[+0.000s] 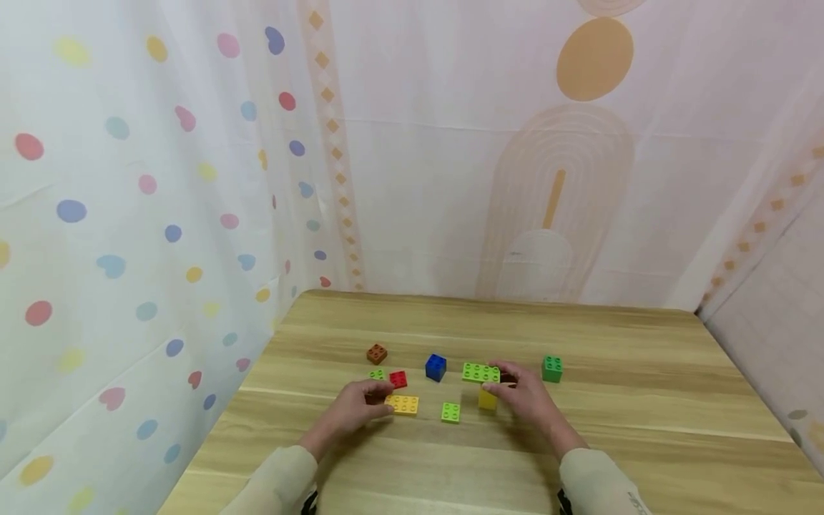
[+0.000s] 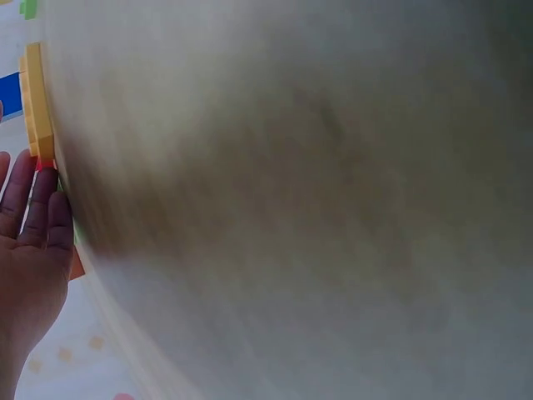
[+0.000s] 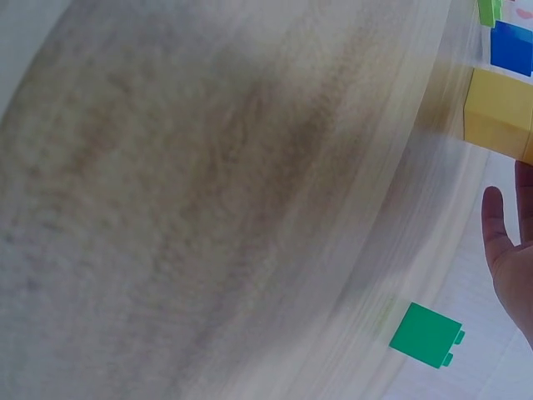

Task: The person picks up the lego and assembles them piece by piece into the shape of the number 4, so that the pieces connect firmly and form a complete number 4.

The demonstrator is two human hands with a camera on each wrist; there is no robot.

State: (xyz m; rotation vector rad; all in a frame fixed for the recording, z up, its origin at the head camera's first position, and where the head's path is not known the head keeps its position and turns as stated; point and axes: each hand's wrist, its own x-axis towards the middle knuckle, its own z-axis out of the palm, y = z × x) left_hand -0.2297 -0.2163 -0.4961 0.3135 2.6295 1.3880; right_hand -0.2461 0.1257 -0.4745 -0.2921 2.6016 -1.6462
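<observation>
My left hand (image 1: 354,411) pinches the left end of a flat orange-yellow brick (image 1: 403,405) between thumb and fingers. Its other fingers stretch out in the left wrist view, tips by the brick (image 2: 37,104). My right hand (image 1: 529,400) pinches the right end of a long lime brick (image 1: 481,372), which lies over a taller yellow block (image 1: 487,399). That yellow block (image 3: 500,115) is beyond the fingertips in the right wrist view; whether it is joined to the lime brick, I cannot tell.
Between the hands are a small lime brick (image 1: 450,413) and a blue block (image 1: 435,368). A red brick (image 1: 398,379), another lime one (image 1: 377,375) and a brown one (image 1: 376,353) lie by the left hand. A green block (image 1: 551,368) stands right of the right hand.
</observation>
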